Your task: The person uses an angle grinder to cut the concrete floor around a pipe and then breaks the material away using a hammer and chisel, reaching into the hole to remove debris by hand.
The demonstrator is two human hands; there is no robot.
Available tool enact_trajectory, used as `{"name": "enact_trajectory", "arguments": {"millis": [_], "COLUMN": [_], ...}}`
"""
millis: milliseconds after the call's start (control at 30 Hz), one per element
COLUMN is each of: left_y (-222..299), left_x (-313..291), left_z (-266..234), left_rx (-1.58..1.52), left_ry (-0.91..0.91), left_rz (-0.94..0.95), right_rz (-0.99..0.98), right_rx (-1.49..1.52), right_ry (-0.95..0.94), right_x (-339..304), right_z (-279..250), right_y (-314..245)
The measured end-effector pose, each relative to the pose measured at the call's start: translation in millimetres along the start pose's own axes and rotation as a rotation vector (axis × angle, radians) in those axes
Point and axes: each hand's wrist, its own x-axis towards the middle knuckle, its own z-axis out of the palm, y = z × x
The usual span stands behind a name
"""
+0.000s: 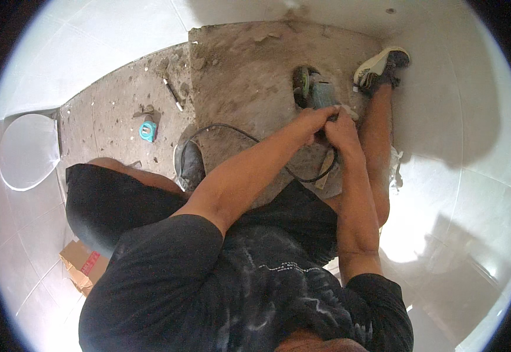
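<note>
An angle grinder [324, 94] with a grey-green head is gripped in both my hands over the dusty, bare floor slab [243, 70]. Its round disc and guard [303, 86] face left, low against the slab; whether the disc touches it, I cannot tell. My left hand [317, 121] is closed round the tool's body from the left. Close beside it, my right hand [343, 130] closes round the rear part, and the fingers partly hide each other. A black power cord [238, 130] loops from behind my hands leftward across the slab.
A teal tape measure [148, 131] and a black-and-white marker-like stick [173, 94] lie on rubble-strewn floor to the left. My right shoe [378, 68] stands beside the grinder, my left shoe [191, 165] near the cord. White tiled walls surround the floor; a cardboard box [78, 264] sits lower left.
</note>
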Motion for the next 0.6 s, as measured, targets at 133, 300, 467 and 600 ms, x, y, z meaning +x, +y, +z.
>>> {"name": "enact_trajectory", "arguments": {"millis": [133,300,467,600], "left_y": [18.8,24.5,33.4,41.9], "left_x": [-24.7,-26.8,-32.3,-23.2], "left_z": [14.3,5.5,0.5,-14.3], "left_rx": [0.179,0.061,-0.075,-0.131], "left_ry": [0.115,0.048,-0.079,-0.180], "left_rz": [-0.017,-0.022,-0.091,-0.130], "right_rz": [0.016,0.024,0.051,0.097], "right_rx": [-0.018,-0.062,-0.108,-0.134], "right_ry": [-0.066,-0.098,-0.136,-0.147], "right_x": [4.5,9.3,13.8,17.8], "right_z": [-10.8,-7.2,-8.5,-4.9], "right_y": [6.6,-11.8,-23.7,-47.5]}}
